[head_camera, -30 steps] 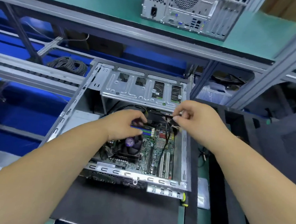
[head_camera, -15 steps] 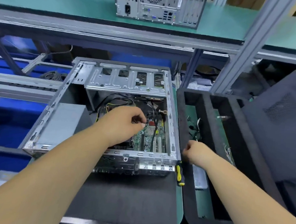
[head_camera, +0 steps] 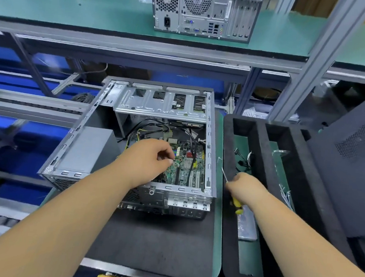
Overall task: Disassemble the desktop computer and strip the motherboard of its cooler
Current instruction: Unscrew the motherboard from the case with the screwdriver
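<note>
Right hand (head_camera: 244,185) has dropped out of the case and now grips the yellow-handled screwdriver (head_camera: 235,203) beside it, so cooler screws are probably next. Left hand (head_camera: 152,158) stays inside the open case (head_camera: 210,162), fingers pinched over the motherboard (head_camera: 186,169); holding what, can't tell. Cooler's hidden under it.

The right hand (head_camera: 244,186), which pinched a cable inside the open case (head_camera: 209,162) 1 second ago, now grips a yellow-handled screwdriver (head_camera: 235,203) just right of it
</note>
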